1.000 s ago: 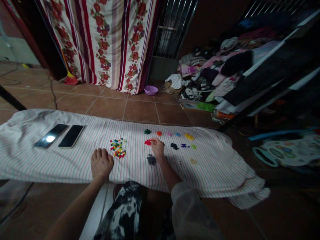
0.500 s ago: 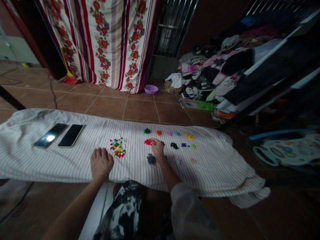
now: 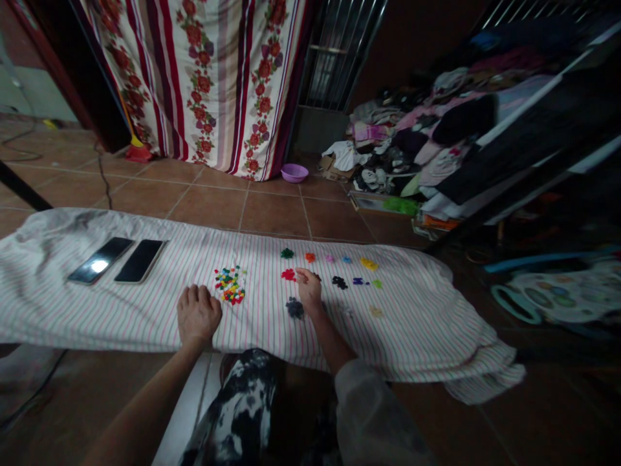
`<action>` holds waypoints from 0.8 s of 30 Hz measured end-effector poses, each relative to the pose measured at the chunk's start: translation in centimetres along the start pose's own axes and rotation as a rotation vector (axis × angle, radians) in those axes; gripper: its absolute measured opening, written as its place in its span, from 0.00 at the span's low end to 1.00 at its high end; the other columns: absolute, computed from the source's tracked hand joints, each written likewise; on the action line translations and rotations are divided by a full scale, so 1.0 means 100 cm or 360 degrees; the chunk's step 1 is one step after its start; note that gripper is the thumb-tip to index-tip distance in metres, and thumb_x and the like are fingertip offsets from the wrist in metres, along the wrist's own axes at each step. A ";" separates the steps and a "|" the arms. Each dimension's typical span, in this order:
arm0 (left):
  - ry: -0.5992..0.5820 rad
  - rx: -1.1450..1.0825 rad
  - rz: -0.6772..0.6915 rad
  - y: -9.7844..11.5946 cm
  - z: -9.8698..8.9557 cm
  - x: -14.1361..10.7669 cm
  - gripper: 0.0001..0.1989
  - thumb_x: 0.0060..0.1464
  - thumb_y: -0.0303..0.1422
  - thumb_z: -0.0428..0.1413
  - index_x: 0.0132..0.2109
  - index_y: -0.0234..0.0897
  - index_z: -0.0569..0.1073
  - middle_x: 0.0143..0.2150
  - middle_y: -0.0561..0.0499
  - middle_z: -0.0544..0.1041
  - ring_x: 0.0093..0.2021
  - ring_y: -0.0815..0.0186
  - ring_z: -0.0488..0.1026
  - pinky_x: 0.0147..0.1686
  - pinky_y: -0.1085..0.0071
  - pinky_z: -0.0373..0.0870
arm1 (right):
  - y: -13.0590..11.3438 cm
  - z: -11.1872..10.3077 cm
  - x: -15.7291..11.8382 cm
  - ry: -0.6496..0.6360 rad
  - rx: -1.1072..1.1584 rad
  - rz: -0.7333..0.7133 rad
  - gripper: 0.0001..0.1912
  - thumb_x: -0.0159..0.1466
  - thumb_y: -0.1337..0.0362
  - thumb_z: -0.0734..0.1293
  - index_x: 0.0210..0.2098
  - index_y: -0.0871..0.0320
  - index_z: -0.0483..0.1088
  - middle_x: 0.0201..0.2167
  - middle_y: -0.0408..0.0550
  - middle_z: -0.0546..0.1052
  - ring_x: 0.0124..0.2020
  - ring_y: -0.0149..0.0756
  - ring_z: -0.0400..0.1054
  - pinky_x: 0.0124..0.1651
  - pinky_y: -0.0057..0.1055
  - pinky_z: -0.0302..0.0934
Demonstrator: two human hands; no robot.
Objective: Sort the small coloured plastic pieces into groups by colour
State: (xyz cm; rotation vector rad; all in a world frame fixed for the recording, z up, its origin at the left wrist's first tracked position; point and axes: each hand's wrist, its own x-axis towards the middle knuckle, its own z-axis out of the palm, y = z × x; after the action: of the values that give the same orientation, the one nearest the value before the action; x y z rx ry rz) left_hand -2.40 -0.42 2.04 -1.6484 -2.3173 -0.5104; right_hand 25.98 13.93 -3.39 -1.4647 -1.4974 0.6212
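My left hand [image 3: 198, 316] rests on the striped cloth [image 3: 262, 323] with its fingers curled under, just left of a mixed pile of small coloured pieces [image 3: 230, 285]. Fingers pressed together, my right hand [image 3: 309, 289] hovers beside the red pile [image 3: 288, 275]; anything between its fingertips is too small to make out. It partly covers a dark brown pile. Around it lie single-colour piles: green [image 3: 287, 253], orange [image 3: 309, 257], yellow [image 3: 369, 263], black [image 3: 339, 283] and grey [image 3: 294, 307].
Two phones [image 3: 101, 260] lie on the left of the cloth. Beyond it are a purple basin [image 3: 294, 173] on the tiled floor, a floral curtain [image 3: 213, 84] and a heap of clothes [image 3: 412, 136]. A black metal bar stands at the right.
My right hand has shifted slightly to the right, a little away from the red pieces. My left hand stays in place beside the mixed pile.
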 end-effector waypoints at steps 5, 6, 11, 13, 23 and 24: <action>-0.0015 0.0015 -0.0016 0.000 0.000 0.000 0.16 0.60 0.33 0.44 0.47 0.29 0.72 0.53 0.33 0.73 0.58 0.46 0.66 0.55 0.53 0.63 | -0.001 -0.004 0.000 0.0039 0.0037 0.0107 0.16 0.56 0.65 0.61 0.38 0.53 0.79 0.37 0.47 0.82 0.42 0.41 0.75 0.51 0.39 0.68; -0.0018 0.0014 -0.0018 0.000 0.000 0.000 0.16 0.60 0.33 0.44 0.47 0.29 0.72 0.53 0.33 0.73 0.58 0.46 0.66 0.55 0.53 0.63 | -0.002 -0.004 0.000 0.0034 0.0048 0.0099 0.16 0.56 0.65 0.61 0.38 0.53 0.78 0.37 0.46 0.82 0.42 0.41 0.75 0.51 0.38 0.68; -0.0011 -0.0038 -0.0032 0.000 0.000 -0.001 0.17 0.60 0.33 0.44 0.48 0.30 0.72 0.53 0.34 0.73 0.58 0.47 0.66 0.56 0.52 0.63 | -0.017 -0.003 -0.004 0.0060 0.0053 0.0006 0.17 0.58 0.64 0.60 0.40 0.55 0.78 0.39 0.49 0.82 0.42 0.40 0.75 0.52 0.39 0.68; -0.0008 -0.0069 -0.0045 0.000 0.000 -0.001 0.17 0.59 0.33 0.45 0.48 0.29 0.72 0.54 0.33 0.72 0.59 0.47 0.65 0.57 0.52 0.62 | -0.029 0.001 -0.011 0.0046 0.0052 -0.0039 0.17 0.60 0.64 0.58 0.40 0.56 0.77 0.41 0.50 0.82 0.44 0.40 0.75 0.53 0.39 0.67; -0.0006 -0.0122 -0.0055 0.001 0.000 -0.001 0.17 0.58 0.33 0.46 0.48 0.29 0.72 0.54 0.32 0.73 0.60 0.46 0.65 0.57 0.50 0.61 | -0.091 0.047 -0.056 -0.0692 -0.0156 -0.0355 0.13 0.62 0.70 0.63 0.39 0.53 0.78 0.38 0.46 0.79 0.41 0.35 0.74 0.48 0.30 0.67; -0.0011 -0.0125 -0.0053 0.001 0.000 -0.001 0.17 0.58 0.33 0.46 0.49 0.29 0.72 0.54 0.32 0.72 0.60 0.46 0.65 0.58 0.50 0.61 | -0.094 0.050 -0.059 -0.0734 -0.0196 -0.0386 0.13 0.62 0.71 0.63 0.40 0.53 0.78 0.39 0.46 0.79 0.41 0.35 0.73 0.48 0.30 0.66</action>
State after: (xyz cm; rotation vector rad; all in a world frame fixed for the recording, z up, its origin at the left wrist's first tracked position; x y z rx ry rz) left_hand -2.32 -0.47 2.03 -1.6511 -2.3614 -0.6113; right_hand 16.22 7.97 0.89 -1.2521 -2.0668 0.7614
